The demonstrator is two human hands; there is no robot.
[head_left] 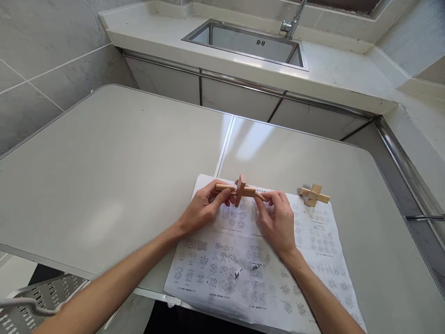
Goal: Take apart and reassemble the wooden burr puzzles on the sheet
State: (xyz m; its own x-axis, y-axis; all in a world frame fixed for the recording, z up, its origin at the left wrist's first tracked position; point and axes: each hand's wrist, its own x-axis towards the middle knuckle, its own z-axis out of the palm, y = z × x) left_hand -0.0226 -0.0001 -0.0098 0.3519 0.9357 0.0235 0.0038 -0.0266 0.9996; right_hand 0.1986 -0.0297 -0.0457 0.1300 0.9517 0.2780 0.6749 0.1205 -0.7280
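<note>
Between my hands, above the top part of a printed diagram sheet (239,241), is a partly joined wooden burr puzzle (240,189) of several crossing sticks. My left hand (210,202) grips its left end, thumb in front and fingers behind. My right hand (276,215) pinches a small wooden stick (259,196) that slants at the puzzle's right end. Whether this stick touches the puzzle or is joined to it, I cannot tell. Off to the right, a second wooden piece group (314,195), shaped like a cross, lies at the sheet's upper right corner.
The light folding table (114,153) has a seam (225,146) across its middle. Behind it runs a counter (156,35) with a steel sink (250,41) and a faucet (291,25). A perforated metal seat (45,297) shows at lower left.
</note>
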